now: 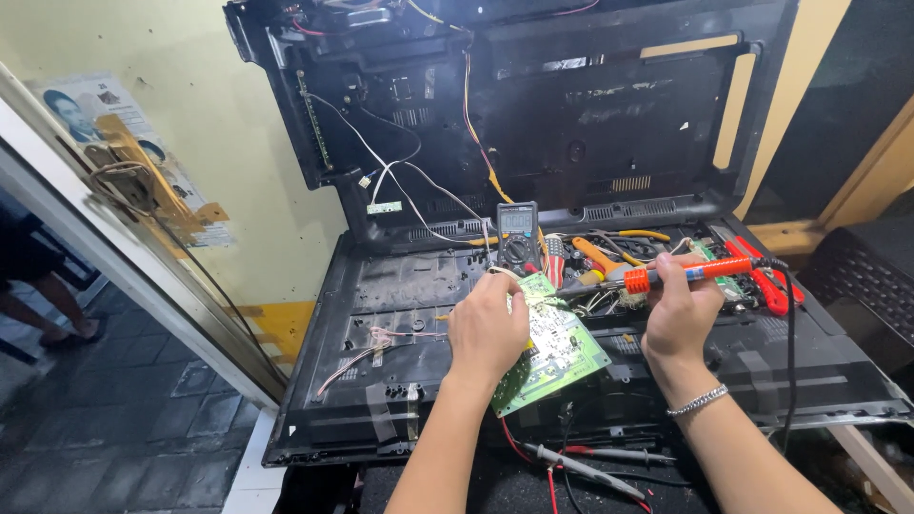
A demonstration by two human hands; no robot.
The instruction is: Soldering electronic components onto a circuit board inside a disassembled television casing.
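My left hand (487, 328) grips a green circuit board (562, 357) and tilts it up over a black television back panel (400, 286). In my right hand (681, 309) is a soldering iron with an orange handle (690, 273). Its metal tip (571, 286) points left and reaches the board's top edge, close to my left fingers. A silver bracelet circles my right wrist.
A dark multimeter (517, 235) stands behind the board, its probes (581, 464) lying at the front. Pliers and cutters with red and orange handles (762, 276) lie to the right. An opened television shell (533, 105) leans against the wall. A person's legs (43, 295) stand far left.
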